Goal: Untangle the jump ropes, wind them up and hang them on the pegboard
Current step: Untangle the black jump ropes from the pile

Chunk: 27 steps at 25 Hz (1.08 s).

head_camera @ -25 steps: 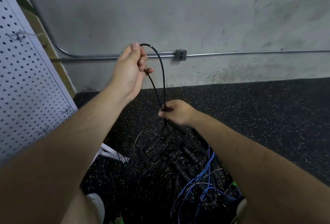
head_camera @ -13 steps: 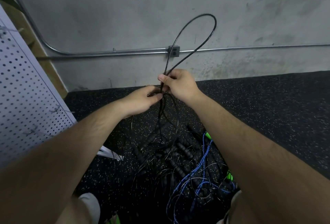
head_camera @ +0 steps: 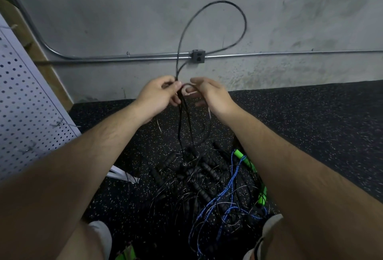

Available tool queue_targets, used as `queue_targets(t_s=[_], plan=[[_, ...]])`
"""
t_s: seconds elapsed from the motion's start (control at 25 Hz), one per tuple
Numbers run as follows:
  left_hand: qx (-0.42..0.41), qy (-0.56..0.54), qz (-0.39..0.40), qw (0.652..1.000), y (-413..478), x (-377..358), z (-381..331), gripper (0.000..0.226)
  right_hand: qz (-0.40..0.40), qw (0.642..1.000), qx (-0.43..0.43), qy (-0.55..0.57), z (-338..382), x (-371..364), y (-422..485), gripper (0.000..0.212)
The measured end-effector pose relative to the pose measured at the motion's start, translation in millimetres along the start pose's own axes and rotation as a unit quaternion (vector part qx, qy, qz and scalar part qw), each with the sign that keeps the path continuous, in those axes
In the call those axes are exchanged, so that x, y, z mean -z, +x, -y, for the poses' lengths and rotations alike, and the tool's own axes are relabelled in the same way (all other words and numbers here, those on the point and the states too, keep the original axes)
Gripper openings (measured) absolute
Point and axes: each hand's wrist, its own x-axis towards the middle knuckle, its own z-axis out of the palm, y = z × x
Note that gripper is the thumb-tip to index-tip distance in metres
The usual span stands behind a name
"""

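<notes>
Centre frame, the left hand (head_camera: 159, 97) pinches the black rope (head_camera: 245, 25), whose loop stands up against the wall (head_camera: 124, 11). The right hand (head_camera: 213, 97) is half-curled just beside it, a strand passing between thumb and forefinger — whether that grip is clamped I cannot tell. Lower centre, the other ropes (head_camera: 207, 176) lie tangled on the floor (head_camera: 310, 125) — pegboard (head_camera: 27, 104) at the left edge.

Quick count: two hands, left hand (head_camera: 159, 96) and right hand (head_camera: 211, 96). One black rope (head_camera: 245, 24) looped up, one pegboard (head_camera: 27, 114) on the left, one outlet box (head_camera: 198, 56) on the far wall. At least two green handles (head_camera: 238, 153) on the right. Black handles are too tangled to count.
</notes>
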Motion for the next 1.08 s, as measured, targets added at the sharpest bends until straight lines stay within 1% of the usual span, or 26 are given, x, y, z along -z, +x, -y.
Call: queue_targets(t_s=[0.04,0.08,0.12,0.16,0.2,0.24,0.32,0.44,0.48,0.6,0.64,0.76,0.8,0.88,1.0,1.08], plan=[[-0.012,-0.038,-0.024,0.999,2,4,-6,0.014,0.033,0.999,-0.028,-0.02,-7,3,-1,0.032],[-0.023,-0.079,-0.046,0.996,2,8,-13,0.014,0.077,0.992,-0.045,-0.086,-14,5,-3,0.042],[-0.032,-0.115,-0.066,0.991,2,12,-19,0.013,0.129,0.978,-0.056,-0.157,-21,6,-6,0.054],[-0.036,-0.144,-0.081,0.986,2,14,-23,0.011,0.171,0.962,-0.064,-0.204,-28,3,-9,0.062],[-0.035,-0.166,-0.09,0.981,2,16,-27,0.01,0.189,0.954,-0.07,-0.222,-33,0,-9,0.066],[-0.035,-0.181,-0.092,0.979,1,17,-29,0.009,0.187,0.956,-0.068,-0.217,-37,-5,-10,0.064],[-0.042,-0.195,-0.082,0.977,1,18,-30,0.009,0.17,0.965,-0.044,-0.194,-40,-19,-9,0.054],[-0.045,-0.202,-0.078,0.975,-1,21,-29,0.013,0.17,0.966,-0.005,-0.196,-40,-36,-7,0.027],[-0.045,-0.201,-0.081,0.975,-1,23,-28,0.014,0.166,0.965,-0.007,-0.201,-38,-39,-8,0.02],[-0.023,-0.187,-0.12,0.975,2,36,-23,0.015,0.148,0.962,-0.03,-0.227,-29,-30,-9,0.02],[-0.008,-0.179,-0.137,0.974,5,43,-19,0.018,0.135,0.964,-0.03,-0.227,-25,-24,-9,0.017],[0.038,-0.155,-0.169,0.973,11,58,-7,0.03,0.062,0.983,-0.001,-0.175,-10,-7,-7,0.015],[0.05,-0.142,-0.171,0.974,12,60,-4,0.028,0.039,0.986,0.012,-0.164,-6,-4,-5,0.017],[0.068,-0.121,-0.166,0.976,12,61,0,0.019,0.003,0.989,0.03,-0.146,3,2,-5,0.02],[0.091,-0.131,-0.134,0.978,14,63,8,0.019,-0.027,0.991,0.032,-0.127,13,10,-10,0.022],[0.114,-0.116,-0.106,0.981,14,64,10,0.018,-0.047,0.992,0.036,-0.114,16,13,-10,0.024]])
